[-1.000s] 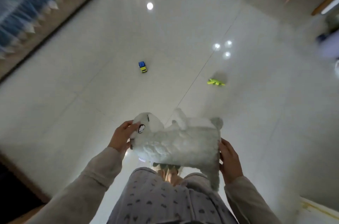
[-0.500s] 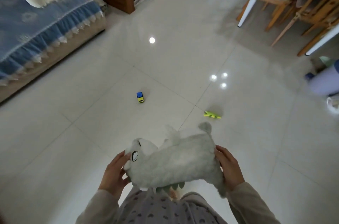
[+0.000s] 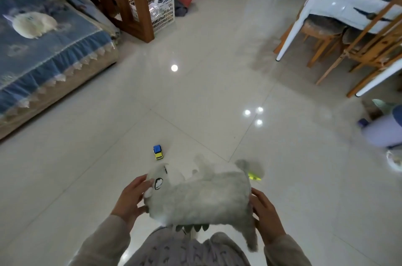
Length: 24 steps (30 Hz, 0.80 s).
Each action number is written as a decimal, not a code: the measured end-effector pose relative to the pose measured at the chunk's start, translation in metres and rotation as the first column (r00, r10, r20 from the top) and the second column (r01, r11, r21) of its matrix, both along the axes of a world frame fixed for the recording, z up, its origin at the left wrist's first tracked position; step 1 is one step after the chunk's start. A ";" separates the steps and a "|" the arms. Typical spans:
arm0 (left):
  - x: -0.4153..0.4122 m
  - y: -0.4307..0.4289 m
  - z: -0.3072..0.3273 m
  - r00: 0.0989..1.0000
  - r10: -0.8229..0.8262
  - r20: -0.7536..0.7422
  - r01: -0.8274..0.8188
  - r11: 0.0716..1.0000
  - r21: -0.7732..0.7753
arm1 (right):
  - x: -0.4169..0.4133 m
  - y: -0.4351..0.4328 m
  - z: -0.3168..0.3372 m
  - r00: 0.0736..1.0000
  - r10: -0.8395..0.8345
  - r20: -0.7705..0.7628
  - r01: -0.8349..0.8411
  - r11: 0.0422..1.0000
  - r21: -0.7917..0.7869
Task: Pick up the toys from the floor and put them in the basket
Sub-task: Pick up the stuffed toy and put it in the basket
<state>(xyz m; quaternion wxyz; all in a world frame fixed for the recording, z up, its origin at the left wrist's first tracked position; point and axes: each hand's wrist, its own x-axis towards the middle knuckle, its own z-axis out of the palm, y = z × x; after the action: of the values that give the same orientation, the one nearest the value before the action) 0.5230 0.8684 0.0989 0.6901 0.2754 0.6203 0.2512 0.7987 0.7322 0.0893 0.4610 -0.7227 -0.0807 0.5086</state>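
Observation:
I hold a grey plush dinosaur (image 3: 200, 198) sideways in front of my body. My left hand (image 3: 130, 198) grips its head end and my right hand (image 3: 266, 215) grips its tail end. On the floor just beyond it lies a small blue and yellow toy car (image 3: 158, 152). A green toy (image 3: 254, 176) peeks out past the plush's right side, partly hidden. A white lattice basket (image 3: 162, 12) stands far ahead beside a wooden post, with something pale inside.
A sofa with a blue cover (image 3: 43, 54) and a plush on it lines the left. A wooden post (image 3: 139, 4) stands by the basket. A white table (image 3: 348, 4) and wooden chairs (image 3: 369, 48) fill the right. A person's leg (image 3: 382, 133) is at the right edge.
My view has tilted up, bringing the basket, sofa and table into sight. The plush stays held in both hands and now covers part of the green toy.

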 end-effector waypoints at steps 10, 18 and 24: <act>0.066 0.136 0.013 0.990 -0.140 0.001 0.140 0.989 0.054 | 0.055 0.115 0.012 0.990 -0.136 0.044 0.134 0.990 0.040; 0.123 0.216 -0.008 0.999 0.025 0.028 -0.023 0.998 -0.067 | 0.110 0.222 -0.013 0.996 -0.078 0.050 0.077 0.997 0.015; 0.178 0.291 -0.005 0.991 0.132 0.009 -0.132 0.989 -0.060 | 0.172 0.324 -0.004 0.997 0.057 0.047 -0.058 0.998 0.018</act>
<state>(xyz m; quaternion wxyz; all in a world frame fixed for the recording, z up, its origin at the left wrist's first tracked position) 0.7014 1.1596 0.0943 0.6839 0.2114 0.6399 0.2795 0.9707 1.0563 0.0858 0.4511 -0.7274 -0.1170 0.5037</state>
